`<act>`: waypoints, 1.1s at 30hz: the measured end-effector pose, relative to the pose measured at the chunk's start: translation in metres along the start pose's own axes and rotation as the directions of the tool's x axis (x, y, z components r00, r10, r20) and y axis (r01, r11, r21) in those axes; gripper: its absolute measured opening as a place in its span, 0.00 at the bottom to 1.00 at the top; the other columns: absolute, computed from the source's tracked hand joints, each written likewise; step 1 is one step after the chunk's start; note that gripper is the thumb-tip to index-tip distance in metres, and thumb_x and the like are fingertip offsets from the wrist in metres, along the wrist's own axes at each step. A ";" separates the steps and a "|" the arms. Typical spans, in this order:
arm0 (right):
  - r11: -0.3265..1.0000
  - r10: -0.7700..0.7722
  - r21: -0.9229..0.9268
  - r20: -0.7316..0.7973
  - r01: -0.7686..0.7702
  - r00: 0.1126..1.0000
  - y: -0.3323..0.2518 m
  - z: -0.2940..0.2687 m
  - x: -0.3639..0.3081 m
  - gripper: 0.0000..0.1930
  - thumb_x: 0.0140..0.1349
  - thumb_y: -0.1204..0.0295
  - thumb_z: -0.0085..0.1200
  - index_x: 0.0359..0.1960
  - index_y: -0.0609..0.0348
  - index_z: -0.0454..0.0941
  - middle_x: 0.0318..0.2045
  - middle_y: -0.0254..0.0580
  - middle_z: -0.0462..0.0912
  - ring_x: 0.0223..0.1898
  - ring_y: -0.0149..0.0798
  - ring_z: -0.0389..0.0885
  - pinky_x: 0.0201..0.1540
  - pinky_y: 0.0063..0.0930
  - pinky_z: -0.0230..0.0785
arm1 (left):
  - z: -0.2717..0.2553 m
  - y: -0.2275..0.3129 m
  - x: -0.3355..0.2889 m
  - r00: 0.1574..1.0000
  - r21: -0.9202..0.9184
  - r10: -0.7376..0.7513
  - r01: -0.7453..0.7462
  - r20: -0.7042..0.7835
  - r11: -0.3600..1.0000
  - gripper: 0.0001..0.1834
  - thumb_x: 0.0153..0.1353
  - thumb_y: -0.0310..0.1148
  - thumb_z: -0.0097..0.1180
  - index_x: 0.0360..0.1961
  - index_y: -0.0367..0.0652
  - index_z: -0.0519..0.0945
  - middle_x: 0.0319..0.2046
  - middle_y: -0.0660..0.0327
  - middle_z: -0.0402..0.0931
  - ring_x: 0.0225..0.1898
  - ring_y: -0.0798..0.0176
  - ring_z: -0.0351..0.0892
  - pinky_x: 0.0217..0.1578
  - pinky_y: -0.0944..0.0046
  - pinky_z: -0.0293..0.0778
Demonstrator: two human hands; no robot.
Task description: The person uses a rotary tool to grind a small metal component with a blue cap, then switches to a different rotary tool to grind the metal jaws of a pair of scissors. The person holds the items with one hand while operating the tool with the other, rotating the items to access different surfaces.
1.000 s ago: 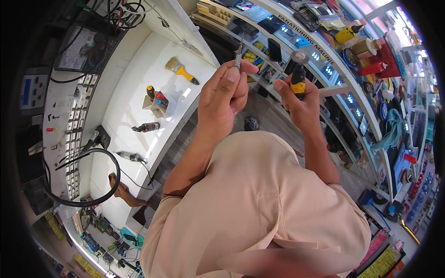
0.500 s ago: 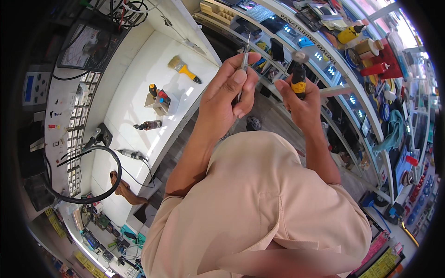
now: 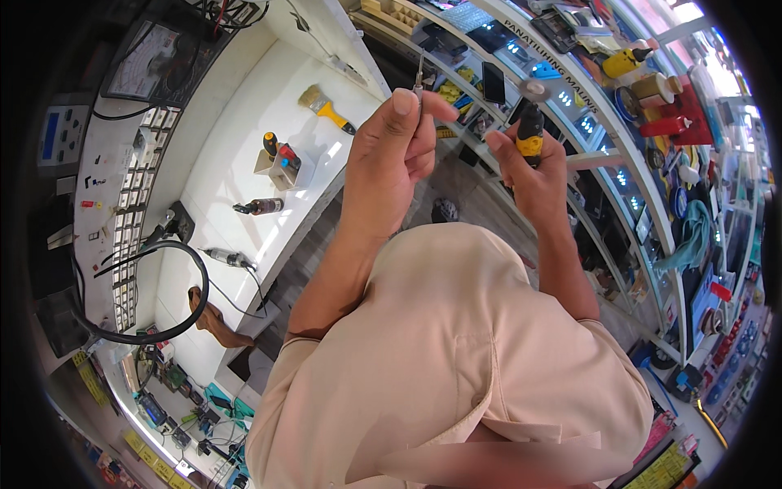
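My left hand (image 3: pixel 384 159) is raised in front of my chest, its thumb and fingers closed round a slim silver tool (image 3: pixel 419 75) with a thin shaft pointing up and away. The fingers cover its lower part, and its exact kind is hard to tell. To the right, my right hand (image 3: pixel 539 175) grips a tool with a black-and-yellow handle (image 3: pixel 530 137). A small round metal piece, blurred, shows at that tool's far end. The two hands are apart, and the tools do not touch.
On the white workbench (image 3: pixel 232 183) at left lie a yellow-handled brush (image 3: pixel 327 110), a small holder of screwdrivers (image 3: pixel 285 171), a dark cylindrical tool (image 3: pixel 259 207) and a corded tool (image 3: pixel 228 257). A black cable loop (image 3: pixel 205 285) hangs nearby. Glass display shelves (image 3: pixel 607 171) curve along the right.
My left hand has shifted slightly left and turned, with its index finger now stretched to the right and less of the silver tool showing. The right hand's tool has moved slightly to the right and down.
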State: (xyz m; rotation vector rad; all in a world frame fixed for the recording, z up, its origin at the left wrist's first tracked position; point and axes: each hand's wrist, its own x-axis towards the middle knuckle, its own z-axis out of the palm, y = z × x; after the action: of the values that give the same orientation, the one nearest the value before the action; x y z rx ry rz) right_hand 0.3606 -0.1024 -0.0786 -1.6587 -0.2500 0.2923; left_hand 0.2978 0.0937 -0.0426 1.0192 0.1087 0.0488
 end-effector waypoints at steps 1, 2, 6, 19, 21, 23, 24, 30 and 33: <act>1.000 0.005 0.006 0.000 -0.005 1.000 0.000 0.000 0.000 0.13 0.66 0.63 0.67 0.31 0.54 0.77 0.19 0.21 0.72 0.21 0.17 0.68 0.24 0.18 0.59 | 0.004 0.002 -0.001 0.999 -0.028 0.029 -0.028 0.026 0.999 0.28 0.76 0.53 0.48 0.57 0.35 0.75 0.25 0.72 0.58 0.24 0.78 0.52 0.26 0.74 0.54; 1.000 0.000 -0.004 -0.002 0.000 1.000 0.000 0.000 0.001 0.13 0.66 0.63 0.67 0.31 0.54 0.77 0.19 0.21 0.72 0.21 0.18 0.68 0.24 0.18 0.59 | 0.009 0.002 -0.002 0.999 -0.029 0.035 -0.034 0.020 0.999 0.29 0.76 0.52 0.49 0.60 0.33 0.73 0.26 0.72 0.59 0.24 0.78 0.53 0.26 0.74 0.55; 1.000 0.006 -0.006 -0.005 -0.007 1.000 0.001 0.000 0.003 0.13 0.66 0.63 0.67 0.31 0.55 0.76 0.19 0.21 0.72 0.21 0.18 0.68 0.24 0.18 0.59 | 0.019 0.005 -0.005 0.994 -0.046 0.090 -0.087 0.066 0.995 0.34 0.77 0.49 0.48 0.69 0.28 0.65 0.30 0.69 0.62 0.26 0.77 0.55 0.28 0.75 0.59; 1.000 0.009 0.019 -0.003 -0.009 1.000 0.002 -0.001 0.005 0.14 0.66 0.62 0.68 0.30 0.55 0.77 0.19 0.21 0.73 0.21 0.18 0.68 0.24 0.18 0.59 | 0.004 0.002 0.007 0.998 -0.085 0.055 -0.053 0.019 0.995 0.26 0.78 0.48 0.47 0.56 0.33 0.78 0.23 0.73 0.60 0.25 0.77 0.54 0.27 0.73 0.55; 1.000 0.004 0.006 -0.001 -0.004 1.000 0.001 -0.002 0.006 0.14 0.66 0.62 0.67 0.30 0.55 0.77 0.19 0.21 0.73 0.21 0.18 0.68 0.24 0.18 0.59 | 0.012 0.001 0.006 0.996 -0.111 0.093 -0.091 0.009 0.990 0.26 0.78 0.46 0.48 0.60 0.32 0.76 0.26 0.72 0.62 0.27 0.76 0.56 0.29 0.73 0.57; 1.000 -0.001 -0.002 -0.002 0.001 1.000 0.000 -0.001 0.007 0.14 0.66 0.62 0.67 0.31 0.55 0.77 0.19 0.21 0.73 0.21 0.18 0.68 0.24 0.18 0.59 | 0.015 0.003 0.005 0.997 -0.133 0.073 -0.070 0.025 0.989 0.26 0.78 0.44 0.48 0.63 0.32 0.74 0.27 0.71 0.63 0.28 0.76 0.57 0.31 0.73 0.58; 1.000 -0.004 -0.007 -0.004 0.004 1.000 -0.001 -0.001 0.008 0.14 0.66 0.62 0.67 0.31 0.55 0.77 0.19 0.21 0.73 0.21 0.18 0.68 0.24 0.18 0.59 | 0.015 0.003 0.004 0.993 -0.148 0.094 -0.084 0.064 0.985 0.26 0.78 0.43 0.48 0.64 0.32 0.73 0.28 0.71 0.63 0.29 0.76 0.57 0.31 0.73 0.58; 1.000 0.008 -0.021 0.001 -0.008 1.000 -0.003 0.002 0.008 0.14 0.66 0.62 0.68 0.31 0.55 0.78 0.19 0.22 0.73 0.20 0.18 0.68 0.24 0.18 0.59 | -0.001 0.003 0.004 0.994 0.033 0.080 -0.083 0.074 0.996 0.25 0.78 0.50 0.45 0.55 0.35 0.75 0.26 0.71 0.57 0.27 0.74 0.54 0.31 0.71 0.55; 1.000 -0.004 -0.016 0.004 0.004 1.000 -0.003 0.003 0.008 0.13 0.66 0.62 0.68 0.31 0.56 0.78 0.19 0.22 0.74 0.20 0.18 0.69 0.24 0.18 0.60 | -0.006 0.002 0.007 0.988 0.005 0.099 -0.100 0.115 0.995 0.25 0.78 0.52 0.45 0.50 0.37 0.76 0.24 0.72 0.56 0.26 0.74 0.52 0.30 0.71 0.54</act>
State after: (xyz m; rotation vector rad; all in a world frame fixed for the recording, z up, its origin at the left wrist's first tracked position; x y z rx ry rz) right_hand 0.3672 -0.0961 -0.0760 -1.6731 -0.2596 0.2914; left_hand 0.3041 0.1006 -0.0447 1.0354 -0.0465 0.0806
